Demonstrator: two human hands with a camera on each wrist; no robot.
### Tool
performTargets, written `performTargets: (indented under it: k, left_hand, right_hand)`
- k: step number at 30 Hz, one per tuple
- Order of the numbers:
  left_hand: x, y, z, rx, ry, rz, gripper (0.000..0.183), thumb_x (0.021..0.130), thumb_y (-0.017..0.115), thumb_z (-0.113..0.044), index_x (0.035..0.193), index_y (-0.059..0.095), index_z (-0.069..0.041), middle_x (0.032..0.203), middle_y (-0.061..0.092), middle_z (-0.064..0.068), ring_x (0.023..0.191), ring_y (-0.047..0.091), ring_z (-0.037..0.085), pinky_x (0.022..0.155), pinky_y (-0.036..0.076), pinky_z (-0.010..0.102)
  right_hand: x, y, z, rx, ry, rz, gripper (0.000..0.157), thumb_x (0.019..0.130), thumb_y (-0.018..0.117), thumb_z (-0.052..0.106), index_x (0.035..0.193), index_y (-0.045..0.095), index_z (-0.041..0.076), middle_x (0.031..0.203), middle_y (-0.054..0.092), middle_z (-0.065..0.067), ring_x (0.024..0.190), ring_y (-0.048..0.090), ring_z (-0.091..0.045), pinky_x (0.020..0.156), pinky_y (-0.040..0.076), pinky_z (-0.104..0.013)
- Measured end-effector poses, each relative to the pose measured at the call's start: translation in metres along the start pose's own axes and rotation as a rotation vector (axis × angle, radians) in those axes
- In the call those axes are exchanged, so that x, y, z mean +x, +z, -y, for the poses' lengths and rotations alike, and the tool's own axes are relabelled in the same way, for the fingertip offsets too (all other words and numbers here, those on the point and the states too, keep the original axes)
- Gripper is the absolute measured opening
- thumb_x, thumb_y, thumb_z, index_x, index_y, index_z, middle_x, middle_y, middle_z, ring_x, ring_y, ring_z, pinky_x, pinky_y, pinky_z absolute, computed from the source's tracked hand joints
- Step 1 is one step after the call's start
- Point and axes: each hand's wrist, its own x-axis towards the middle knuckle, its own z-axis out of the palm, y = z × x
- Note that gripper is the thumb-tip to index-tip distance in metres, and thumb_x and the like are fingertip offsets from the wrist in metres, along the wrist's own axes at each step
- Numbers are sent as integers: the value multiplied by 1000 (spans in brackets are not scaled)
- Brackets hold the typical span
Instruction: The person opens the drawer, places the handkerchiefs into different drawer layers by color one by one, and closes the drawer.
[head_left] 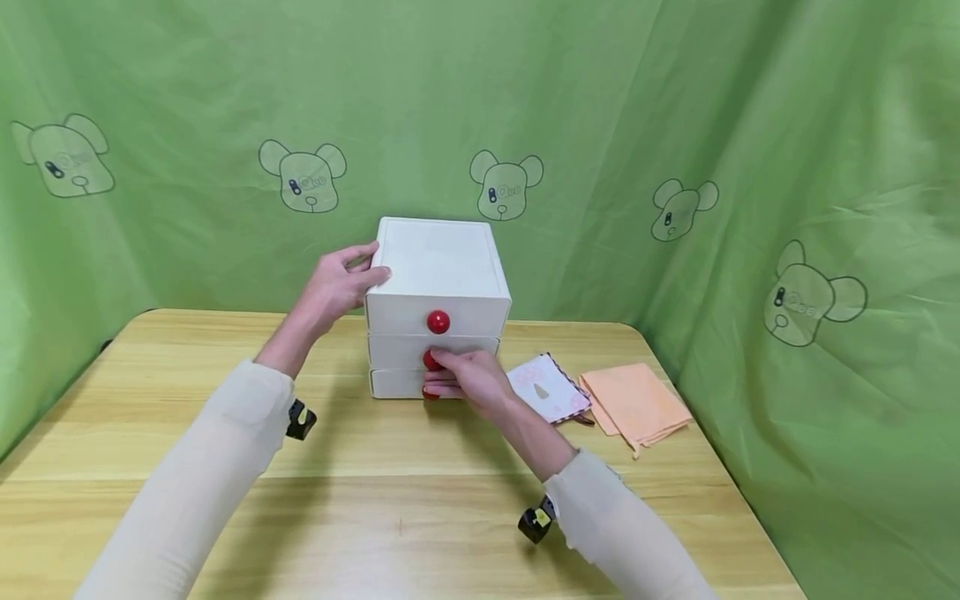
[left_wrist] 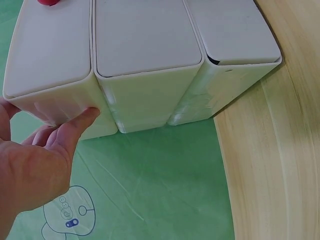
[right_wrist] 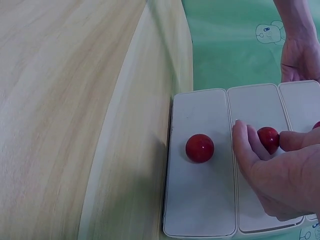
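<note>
White drawer unit (head_left: 438,258) with both hands on it

So the left hand (head_left: 337,283) is clamped on the unit's top left edge, thumb up top, fingers down the side. The unit sits toward the back of the wooden table (head_left: 375,517). Its middle red knob (right_wrist: 268,139) is pinched by the right hand (head_left: 480,382), thumb right against it. Further right there's a white patterned square (head_left: 543,383), then a folded orange cloth (head_left: 637,404) just beside it.
</note>
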Motion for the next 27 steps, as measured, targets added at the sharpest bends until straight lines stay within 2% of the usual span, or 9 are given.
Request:
performTargets:
  k: [7, 11, 17, 22, 27]
  left_hand:
    - [-1, 1, 0, -1, 3, 0, 68, 98, 68, -27, 157, 36, -23, 165, 34, 3, 118, 59, 18, 69, 50, 20]
    - [-1, 1, 0, 2, 4, -2, 68, 97, 68, -27, 157, 36, -24, 165, 35, 3, 121, 58, 17, 71, 51, 20]
    - [-1, 2, -1, 0, 7, -2, 67, 97, 69, -28, 157, 37, -24, 164, 36, 2, 112, 59, 15, 67, 49, 20]
    - [-2, 2, 0, -3, 5, 1, 68, 97, 68, -27, 157, 37, -24, 164, 35, 2, 111, 59, 12, 68, 50, 20]
    - [-1, 1, 0, -8, 9, 2, 68, 97, 69, -28, 157, 37, -24, 165, 35, 2, 99, 59, 11, 63, 47, 18]
  right_hand:
    - [1, -1, -2, -4, -17, 1, 30, 101, 62, 13, 121, 64, -10, 121, 66, -36, 97, 76, -32, 93, 59, -42]
    - [1, -2, -2, -12, -11, 0, 31, 101, 63, 14, 121, 65, -9, 119, 67, -36, 91, 77, -28, 89, 60, -39]
    - [1, -3, -3, 1, -5, -3, 32, 101, 64, 16, 120, 66, -9, 117, 67, -37, 82, 77, -23, 85, 62, -37]
    - [1, -4, -4, -2, -10, -1, 33, 100, 64, 15, 121, 65, -10, 118, 68, -36, 83, 77, -23, 85, 62, -36]
    - [-3, -4, -4, -7, -1, 12, 33, 100, 64, 14, 122, 66, -10, 118, 67, -37, 90, 77, -31, 85, 62, -36]
